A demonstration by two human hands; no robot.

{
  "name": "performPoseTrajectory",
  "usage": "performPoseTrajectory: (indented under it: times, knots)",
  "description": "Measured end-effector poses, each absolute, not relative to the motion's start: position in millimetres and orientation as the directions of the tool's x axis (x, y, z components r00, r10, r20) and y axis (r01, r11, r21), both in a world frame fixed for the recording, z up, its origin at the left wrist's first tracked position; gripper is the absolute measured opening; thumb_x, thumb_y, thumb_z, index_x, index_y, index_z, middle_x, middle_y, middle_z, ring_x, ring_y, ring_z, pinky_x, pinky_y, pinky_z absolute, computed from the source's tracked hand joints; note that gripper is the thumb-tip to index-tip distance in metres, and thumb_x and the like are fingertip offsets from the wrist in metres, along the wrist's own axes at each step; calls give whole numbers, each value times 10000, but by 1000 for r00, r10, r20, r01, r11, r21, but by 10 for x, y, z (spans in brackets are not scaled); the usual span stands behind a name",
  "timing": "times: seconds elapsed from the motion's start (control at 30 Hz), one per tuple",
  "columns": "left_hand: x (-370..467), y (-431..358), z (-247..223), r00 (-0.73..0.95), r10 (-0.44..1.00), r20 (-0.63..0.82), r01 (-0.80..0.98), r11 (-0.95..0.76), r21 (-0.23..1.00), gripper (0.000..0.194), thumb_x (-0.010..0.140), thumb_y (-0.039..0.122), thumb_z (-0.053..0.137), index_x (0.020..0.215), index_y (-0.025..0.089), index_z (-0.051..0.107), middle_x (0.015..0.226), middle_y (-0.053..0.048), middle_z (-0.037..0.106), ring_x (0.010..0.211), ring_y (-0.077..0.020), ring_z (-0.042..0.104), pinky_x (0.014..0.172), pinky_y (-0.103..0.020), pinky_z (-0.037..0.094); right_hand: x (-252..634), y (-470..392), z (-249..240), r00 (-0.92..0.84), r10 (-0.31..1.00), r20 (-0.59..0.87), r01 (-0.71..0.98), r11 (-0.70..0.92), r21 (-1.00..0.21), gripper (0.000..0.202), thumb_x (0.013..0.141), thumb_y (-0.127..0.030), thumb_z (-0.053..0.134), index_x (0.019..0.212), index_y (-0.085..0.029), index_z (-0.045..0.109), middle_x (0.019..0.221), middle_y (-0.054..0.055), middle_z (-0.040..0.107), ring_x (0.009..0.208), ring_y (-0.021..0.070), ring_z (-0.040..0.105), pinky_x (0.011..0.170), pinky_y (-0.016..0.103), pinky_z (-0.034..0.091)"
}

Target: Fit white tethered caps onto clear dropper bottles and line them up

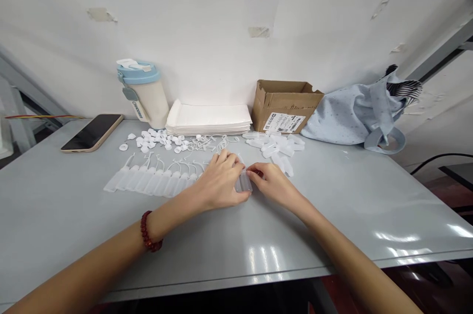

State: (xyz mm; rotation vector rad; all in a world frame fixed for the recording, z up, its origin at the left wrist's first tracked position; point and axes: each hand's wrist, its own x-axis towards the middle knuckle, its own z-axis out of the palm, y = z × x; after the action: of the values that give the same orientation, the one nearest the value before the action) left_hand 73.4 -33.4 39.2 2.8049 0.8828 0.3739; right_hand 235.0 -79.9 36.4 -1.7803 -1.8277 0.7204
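Both of my hands meet at a clear plastic tube [244, 183] lying at the end of a row. My left hand [221, 178] spans it, thumb at its lower end and fingers near its top. At its upper right edge, my right hand [271, 181] has thumb and index finger pinched together; whether anything is between them is hidden. To the left lies a row of translucent tubes [155, 181] with white cords at their tops. Behind are small white caps [148, 140], a tangle of white cords [203, 143] and a pile of loose tubes [277, 145].
Along the wall stand a blue-lidded cup [148, 97], a stack of white envelopes [209, 118], an open cardboard box [284, 112] and a light blue cloth bag [347, 114]. A phone [92, 132] lies at the back left of the grey table [185, 255].
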Motion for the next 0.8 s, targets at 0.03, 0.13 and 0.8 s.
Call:
performPoseTrajectory:
  times: [0.03, 0.13, 0.8]
  knots:
    - [736, -329, 388, 792, 579, 191, 534, -810, 242, 394, 724, 399, 623, 997, 114, 626, 999, -113, 575, 988, -290, 443, 863, -433, 418, 2350, -801, 370, -33, 999, -20, 745, 11, -667, 237, 858, -164, 446, 757, -142, 660, 699, 40, 674, 625, 145, 559, 564, 247, 352]
    - [742, -314, 376, 796, 568, 210, 519, -818, 248, 379, 718, 403, 631, 971, 120, 627, 1018, -111, 567, 994, -284, 439, 874, -426, 413, 2353, -806, 386, -29, 999, -21, 746, 8, -665, 245, 859, -172, 444, 743, -143, 657, 677, 36, 664, 613, 145, 555, 550, 248, 339]
    - [789, -307, 343, 796, 568, 210, 531, -821, 209, 482, 721, 502, 612, 999, 108, 607, 1003, -120, 550, 986, -285, 435, 858, -417, 402, 2417, -799, 383, -17, 1000, -20, 772, 0, -635, 252, 857, -196, 426, 754, -156, 653, 724, 47, 687, 643, 158, 575, 572, 255, 364]
